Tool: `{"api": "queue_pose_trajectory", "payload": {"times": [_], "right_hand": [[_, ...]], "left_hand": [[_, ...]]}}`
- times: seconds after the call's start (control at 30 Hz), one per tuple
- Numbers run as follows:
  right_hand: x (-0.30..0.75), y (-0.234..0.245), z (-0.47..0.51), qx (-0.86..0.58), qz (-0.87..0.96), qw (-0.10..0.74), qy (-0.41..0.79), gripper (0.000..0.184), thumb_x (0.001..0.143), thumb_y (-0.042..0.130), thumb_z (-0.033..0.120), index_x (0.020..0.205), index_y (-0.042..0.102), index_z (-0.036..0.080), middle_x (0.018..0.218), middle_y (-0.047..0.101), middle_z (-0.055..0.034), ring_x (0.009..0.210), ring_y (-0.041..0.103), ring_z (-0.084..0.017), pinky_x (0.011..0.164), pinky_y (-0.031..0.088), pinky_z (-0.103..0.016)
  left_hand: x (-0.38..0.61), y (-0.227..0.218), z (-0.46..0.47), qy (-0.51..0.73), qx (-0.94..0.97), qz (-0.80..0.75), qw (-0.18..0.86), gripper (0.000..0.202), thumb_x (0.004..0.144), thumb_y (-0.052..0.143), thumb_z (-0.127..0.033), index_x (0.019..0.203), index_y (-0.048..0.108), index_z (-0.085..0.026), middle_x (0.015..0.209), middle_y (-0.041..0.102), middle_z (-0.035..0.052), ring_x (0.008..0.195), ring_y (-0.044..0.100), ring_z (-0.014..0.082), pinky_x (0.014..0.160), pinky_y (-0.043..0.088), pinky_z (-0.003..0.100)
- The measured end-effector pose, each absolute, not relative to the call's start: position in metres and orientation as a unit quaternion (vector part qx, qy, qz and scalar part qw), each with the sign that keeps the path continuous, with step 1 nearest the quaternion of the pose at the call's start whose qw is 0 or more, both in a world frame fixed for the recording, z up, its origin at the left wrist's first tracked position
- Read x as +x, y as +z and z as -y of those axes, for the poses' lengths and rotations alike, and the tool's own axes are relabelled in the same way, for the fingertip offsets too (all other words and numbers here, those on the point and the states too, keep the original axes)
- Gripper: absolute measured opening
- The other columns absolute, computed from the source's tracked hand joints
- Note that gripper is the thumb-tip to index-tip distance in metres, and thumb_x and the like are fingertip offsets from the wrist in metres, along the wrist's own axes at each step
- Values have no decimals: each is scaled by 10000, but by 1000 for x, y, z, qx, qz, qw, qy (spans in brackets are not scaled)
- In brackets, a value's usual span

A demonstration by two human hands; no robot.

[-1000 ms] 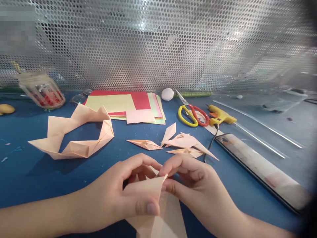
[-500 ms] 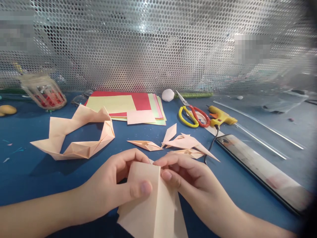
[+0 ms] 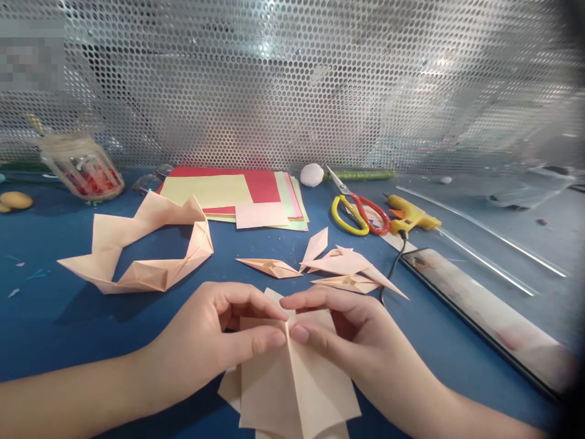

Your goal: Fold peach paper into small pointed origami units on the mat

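A peach sheet of folded paper [image 3: 269,384] lies low in the middle, with a raised crease down its centre. At the top of that crease my left hand [image 3: 228,332] pinches the paper between thumb and forefinger. My right hand [image 3: 347,332] pinches the same spot from the other side, thumb tips nearly meeting. More peach paper [image 3: 230,387] shows beneath the sheet. Just beyond my hands lie several folded pointed paper pieces [image 3: 336,262]. Left of them stands a ring of joined folded paper [image 3: 107,241].
Behind are stacked coloured papers [image 3: 205,189], scissors [image 3: 359,210] and a yellow glue gun [image 3: 414,214]. A phone [image 3: 479,317] and clear glue sticks [image 3: 489,262] lie at right. A glass jar [image 3: 86,171] stands back left. A perforated metal screen [image 3: 274,91] closes off the back.
The folded paper has spread out to both sides of its central crease. My left thumb has moved up from the sheet's face to the crease top, beside my right thumb.
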State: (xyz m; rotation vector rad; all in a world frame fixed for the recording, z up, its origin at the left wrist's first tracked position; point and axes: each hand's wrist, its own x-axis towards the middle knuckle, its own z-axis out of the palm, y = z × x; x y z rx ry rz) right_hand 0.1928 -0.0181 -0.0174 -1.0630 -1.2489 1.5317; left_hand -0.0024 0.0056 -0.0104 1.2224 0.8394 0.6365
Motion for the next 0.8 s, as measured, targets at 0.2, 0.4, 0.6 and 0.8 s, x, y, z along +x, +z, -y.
{"api": "queue_pose_trajectory", "payload": {"times": [0.2, 0.4, 0.6, 0.8], "right_hand": [[193, -17, 19, -436, 513, 427, 603, 138, 670, 875, 245, 772, 789, 280, 756, 742, 16, 699, 651, -119, 616, 511, -171], [191, -18, 18, -415, 484, 424, 643, 144, 675, 880, 186, 695, 753, 251, 731, 727, 45, 694, 642, -88, 645, 496, -134], [193, -17, 20, -419, 505, 422, 626, 118, 716, 844, 198, 685, 742, 246, 736, 730, 46, 702, 650, -79, 648, 499, -118], [192, -19, 18, -442, 480, 426, 626, 103, 733, 825, 291, 785, 746, 250, 747, 733, 14, 674, 653, -112, 610, 526, -174]], "left_hand": [[-2, -12, -7, 291, 571, -392, 660, 48, 787, 760, -286, 740, 750, -283, 715, 719, -83, 652, 611, 42, 623, 452, 95], [-3, -10, -5, 285, 590, -407, 636, 97, 776, 730, -235, 683, 701, -235, 684, 675, -81, 631, 563, 42, 600, 435, 97], [-2, -11, -5, 284, 592, -407, 636, 111, 796, 710, -229, 687, 685, -225, 680, 657, -80, 615, 543, 36, 590, 423, 98], [-4, -11, -6, 318, 573, -409, 635, 139, 832, 718, -309, 718, 678, -242, 675, 634, -93, 617, 539, 27, 577, 413, 77]]}}
